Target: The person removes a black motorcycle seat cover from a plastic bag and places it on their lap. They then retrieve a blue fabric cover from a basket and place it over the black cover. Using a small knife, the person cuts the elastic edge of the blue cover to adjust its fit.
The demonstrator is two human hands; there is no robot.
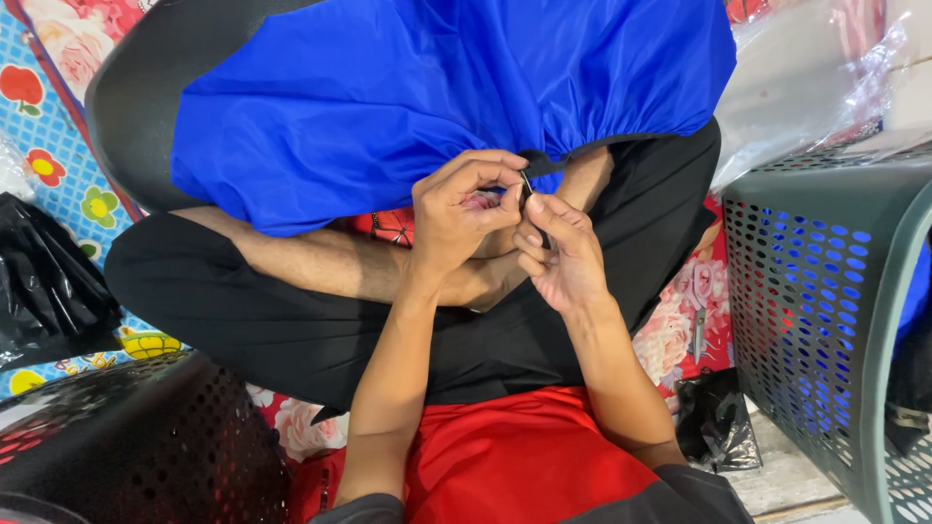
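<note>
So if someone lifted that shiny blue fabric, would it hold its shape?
Probably not. The blue fabric drapes in soft folds and gathers at its black hem, so it looks floppy and light. Its sheen suggests it may be slippery; both hands pinch that edge.

Grey perforated basket (825, 291), black perforated basket (146, 446), floral mat (58, 165), black plastic bag (44, 281), perhaps small scissors (699, 335)

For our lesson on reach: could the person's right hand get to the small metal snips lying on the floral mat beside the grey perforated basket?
Probably yes. The right hand is pinching the blue fabric's black hem, but the small metal snips lie uncovered on the floral mat nearby; nothing lies between.
</note>
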